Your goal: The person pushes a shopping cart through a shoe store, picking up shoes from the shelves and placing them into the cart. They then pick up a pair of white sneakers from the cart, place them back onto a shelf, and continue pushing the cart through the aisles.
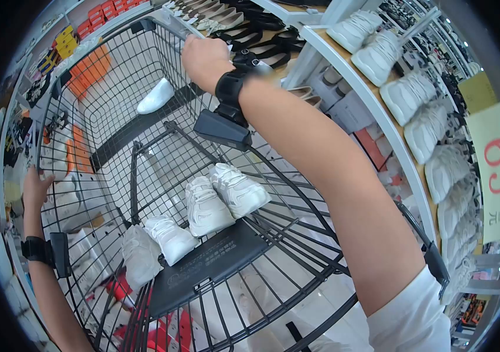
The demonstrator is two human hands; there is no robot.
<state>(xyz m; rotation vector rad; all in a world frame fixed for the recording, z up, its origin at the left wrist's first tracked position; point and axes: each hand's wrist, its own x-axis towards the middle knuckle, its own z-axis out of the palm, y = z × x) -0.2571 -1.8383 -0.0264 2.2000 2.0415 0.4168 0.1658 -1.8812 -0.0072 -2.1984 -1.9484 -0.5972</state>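
A black wire shopping cart (pixel 220 270) fills the middle of the view. My right hand (pixel 204 58) is closed around its upper right rim, toward the far end. On the left rim, my left hand (pixel 37 183) grips with the thumb on the inner side; its other fingers are partly hidden. At the near end of the basket sit a pair of white sneakers (pixel 207 205) and, to their left, another white sneaker (pixel 169 237) beside a greyish-white sneaker (pixel 140 257). Farther in, a single white shoe (pixel 156 97) lies apart from the others.
Along the right runs a shelf (pixel 399 129) lined with white sneakers (pixel 408 97), with a price sign (pixel 499 170) reading 65. Flat shoes (pixel 220 17) stand on a display beyond my right hand. Orange-red shoe boxes (pixel 100 14) are stacked at the far left.
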